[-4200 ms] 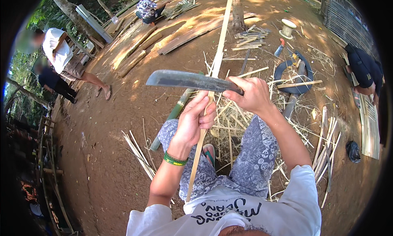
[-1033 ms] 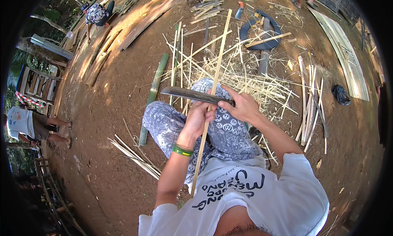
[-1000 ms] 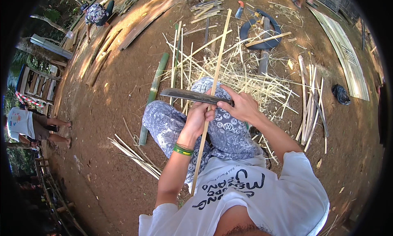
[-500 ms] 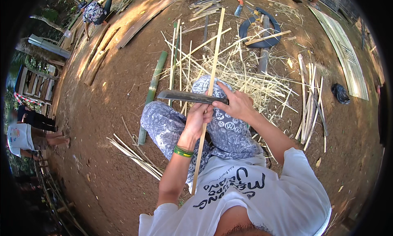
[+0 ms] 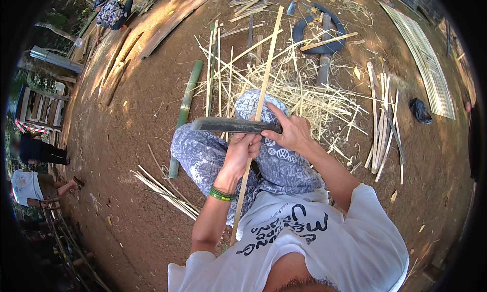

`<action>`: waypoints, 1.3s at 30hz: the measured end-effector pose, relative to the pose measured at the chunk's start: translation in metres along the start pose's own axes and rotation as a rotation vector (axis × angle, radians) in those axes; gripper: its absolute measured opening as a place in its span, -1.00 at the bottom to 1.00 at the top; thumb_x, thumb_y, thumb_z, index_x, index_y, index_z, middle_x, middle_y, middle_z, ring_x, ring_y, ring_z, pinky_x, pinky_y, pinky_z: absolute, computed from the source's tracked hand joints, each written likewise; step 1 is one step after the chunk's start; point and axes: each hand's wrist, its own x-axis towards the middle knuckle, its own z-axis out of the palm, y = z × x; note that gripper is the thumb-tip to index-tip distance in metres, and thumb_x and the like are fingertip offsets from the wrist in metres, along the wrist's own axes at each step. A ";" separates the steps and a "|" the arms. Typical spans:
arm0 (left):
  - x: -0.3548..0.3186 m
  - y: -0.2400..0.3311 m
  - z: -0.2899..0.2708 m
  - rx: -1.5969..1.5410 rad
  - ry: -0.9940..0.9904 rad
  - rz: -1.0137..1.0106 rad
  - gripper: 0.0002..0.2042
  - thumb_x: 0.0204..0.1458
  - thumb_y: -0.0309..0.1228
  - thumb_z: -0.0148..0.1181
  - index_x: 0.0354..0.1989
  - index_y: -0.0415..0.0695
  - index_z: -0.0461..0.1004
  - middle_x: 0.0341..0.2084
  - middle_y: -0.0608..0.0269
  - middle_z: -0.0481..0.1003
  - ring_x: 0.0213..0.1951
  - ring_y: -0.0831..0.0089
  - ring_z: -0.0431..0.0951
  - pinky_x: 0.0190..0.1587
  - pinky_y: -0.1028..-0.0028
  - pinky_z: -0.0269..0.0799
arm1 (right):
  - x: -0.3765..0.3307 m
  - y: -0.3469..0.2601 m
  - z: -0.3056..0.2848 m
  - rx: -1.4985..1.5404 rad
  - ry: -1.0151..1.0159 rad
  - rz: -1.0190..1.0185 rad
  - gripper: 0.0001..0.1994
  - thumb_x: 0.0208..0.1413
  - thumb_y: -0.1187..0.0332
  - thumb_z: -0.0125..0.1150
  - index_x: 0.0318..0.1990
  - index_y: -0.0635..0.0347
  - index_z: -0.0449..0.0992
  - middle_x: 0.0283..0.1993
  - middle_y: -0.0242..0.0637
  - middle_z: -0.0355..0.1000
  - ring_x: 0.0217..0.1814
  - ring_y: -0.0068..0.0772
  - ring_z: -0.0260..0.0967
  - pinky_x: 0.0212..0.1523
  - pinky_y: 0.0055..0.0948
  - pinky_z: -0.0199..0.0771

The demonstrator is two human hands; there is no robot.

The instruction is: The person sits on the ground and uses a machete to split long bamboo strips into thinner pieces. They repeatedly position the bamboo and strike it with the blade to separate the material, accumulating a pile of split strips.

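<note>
A long pale bamboo strip [image 5: 269, 64] runs from beside my chest up over my right knee. My left hand [image 5: 242, 152] is closed around it just below the blade. My right hand [image 5: 291, 132] grips the handle end of a machete [image 5: 223, 124], its index finger stretched forward near the strip. The handle is mostly hidden by that hand. The dark, broad blade lies across the strip and points left, over my left knee. Beyond my knees, thin bamboo shavings [image 5: 314, 102] cover the ground.
A green bamboo pole [image 5: 188, 107] lies left of my legs. Cut strips lie in a bundle [image 5: 165, 193] at left and another [image 5: 380, 122] at right. Ahead are a black tyre-like ring [image 5: 300, 36] and a log [image 5: 324, 71]. A black plastic bag [image 5: 421, 112] sits far right. Other people stand or crouch at left.
The blade has turned slightly, showing more of its flat side. Both hands stay near the same place on the strip. At far left, the standing people have shifted.
</note>
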 end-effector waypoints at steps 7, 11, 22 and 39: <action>-0.012 0.012 0.013 0.070 0.029 0.024 -0.63 0.34 -0.49 -0.14 0.30 -0.07 0.29 -0.52 0.53 0.18 -0.58 0.77 0.06 -0.57 0.70 -0.07 | 0.008 0.005 0.003 0.029 0.149 -0.129 -0.08 -0.08 -0.57 -0.01 0.29 -0.10 0.37 -0.81 -0.21 0.28 -0.74 -0.07 0.38 -0.69 -0.09 0.22; -0.015 0.031 0.016 0.039 0.025 0.134 -0.71 0.36 -0.43 -0.12 0.19 -0.09 0.36 -0.52 0.54 0.17 -0.58 0.78 0.04 -0.58 0.69 -0.09 | 0.035 -0.007 -0.009 -0.022 0.193 -0.204 -0.08 -0.11 -0.59 -0.01 0.25 -0.11 0.41 -0.82 -0.26 0.25 -0.77 -0.11 0.33 -0.69 -0.10 0.21; -0.015 0.056 0.010 0.012 -0.060 0.212 -0.87 0.38 -0.38 -0.14 -0.10 -0.04 0.37 -0.52 0.53 0.16 -0.59 0.78 0.05 -0.60 0.70 -0.09 | 0.082 0.003 -0.048 -0.103 0.139 -0.203 -0.10 -0.16 -0.62 -0.02 0.17 -0.17 0.48 -0.75 -0.20 0.33 -0.65 -0.03 0.42 -0.56 0.02 0.28; -0.068 0.035 -0.003 0.018 0.064 0.066 -0.54 0.38 -0.40 -0.21 0.44 -0.03 0.10 -0.54 0.48 0.14 -0.61 0.73 0.06 -0.62 0.70 -0.01 | 0.126 0.172 -0.129 0.032 0.618 0.495 -0.17 0.16 -0.42 -0.15 -0.09 0.29 0.65 -0.52 -0.10 0.53 -0.33 -0.17 0.56 -0.20 -0.16 0.46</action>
